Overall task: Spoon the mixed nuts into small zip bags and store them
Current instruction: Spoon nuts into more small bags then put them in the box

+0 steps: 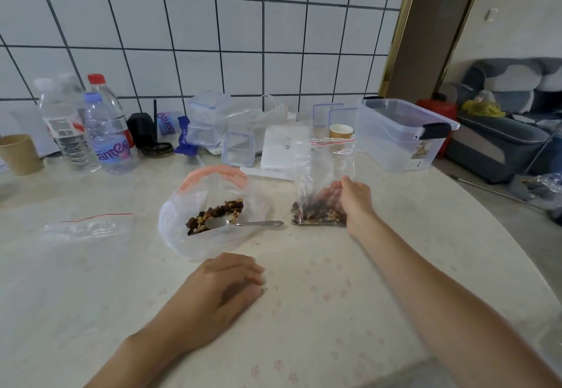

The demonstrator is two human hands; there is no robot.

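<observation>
Pale table [319,320]: nut bag [209,220], zip bags [322,193], bottles [106,135], tub [401,135].

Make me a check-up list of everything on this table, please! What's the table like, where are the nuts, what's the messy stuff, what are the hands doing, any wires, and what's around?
Surface: pale table with faint flower print, a few dark crumbs.
Job's things: big bag of mixed nuts lies open, spoon resting in it; small zip bag stands upright, nuts at its bottom; empty zip bag lies flat at left; clear storage box at back right.
Clutter: water bottles, paper cups, small clear containers.
Hands: right hand holds the small zip bag; left hand rests on the table, holding nothing.
Cables: nothing seen.
Surroundings: white tiled wall, grey sofa at right.
</observation>
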